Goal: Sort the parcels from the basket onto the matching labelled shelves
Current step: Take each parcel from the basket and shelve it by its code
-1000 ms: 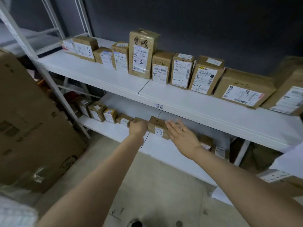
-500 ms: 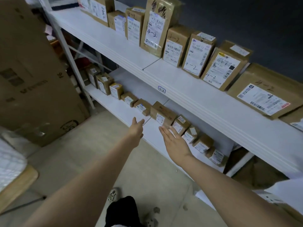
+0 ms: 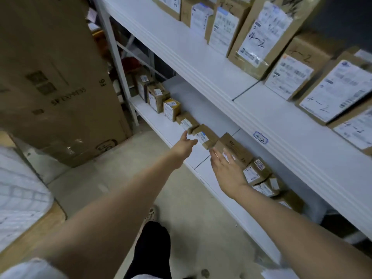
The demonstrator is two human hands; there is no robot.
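A row of small brown parcels stands along the lower white shelf (image 3: pixel 173 135). My left hand (image 3: pixel 184 147) reaches toward it with fingers straight, its tips just in front of a small labelled parcel (image 3: pixel 203 134). My right hand (image 3: pixel 226 170) is open with straight fingers laid against the front of a wider brown parcel (image 3: pixel 234 148). Neither hand holds anything. On the upper shelf (image 3: pixel 267 109), tagged 4-2 (image 3: pixel 260 137), taller parcels marked 4-2 (image 3: pixel 261 31) stand in a line.
A big cardboard box (image 3: pixel 54 77) stands on the floor at left, close to the shelf's white upright (image 3: pixel 116 61). A white basket (image 3: pixel 18 190) sits on a wooden surface at lower left. My foot (image 3: pixel 151 215) is on the concrete floor below.
My left hand opened and drew back from the lower-shelf parcels a second ago. Since then my view has moved closer and lower, and both hands stay open at the parcel row.
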